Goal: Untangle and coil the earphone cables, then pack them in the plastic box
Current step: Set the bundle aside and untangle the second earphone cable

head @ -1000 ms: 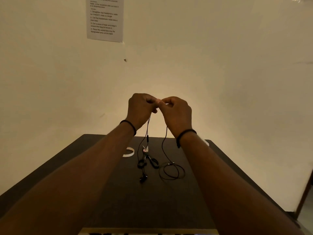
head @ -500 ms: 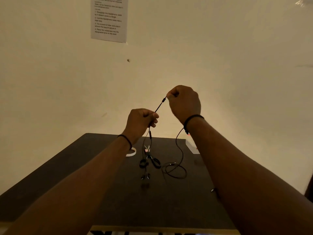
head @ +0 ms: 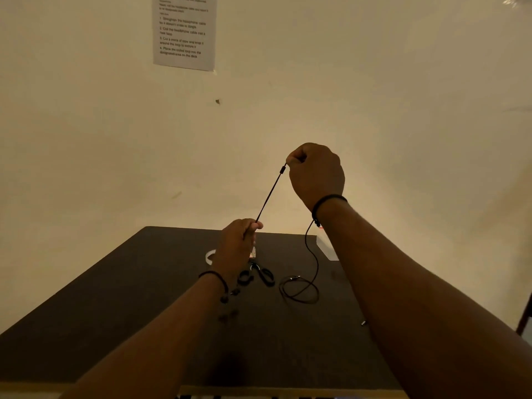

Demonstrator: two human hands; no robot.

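A thin black earphone cable [head: 270, 194] runs taut between my two raised hands. My right hand [head: 316, 174] pinches its upper end high above the table. My left hand [head: 239, 246] grips it lower down, just over the table's far part. From my right wrist the cable hangs down in a slack curve to a loose loop [head: 299, 289] on the dark table [head: 115, 298]. The earbuds [head: 229, 315] dangle below my left wrist. A clear plastic box [head: 326, 249] shows partly behind my right forearm.
Black-handled scissors [head: 259, 276] lie on the table under my left hand. A white tape roll [head: 210, 256] sits behind my left wrist. A printed sheet [head: 184, 31] hangs on the wall. A small dark piece [head: 363, 323] lies by my right forearm.
My hands were together a second ago. The right hand has risen up and right while the left has sunk, stretching a length of cable taut between them.
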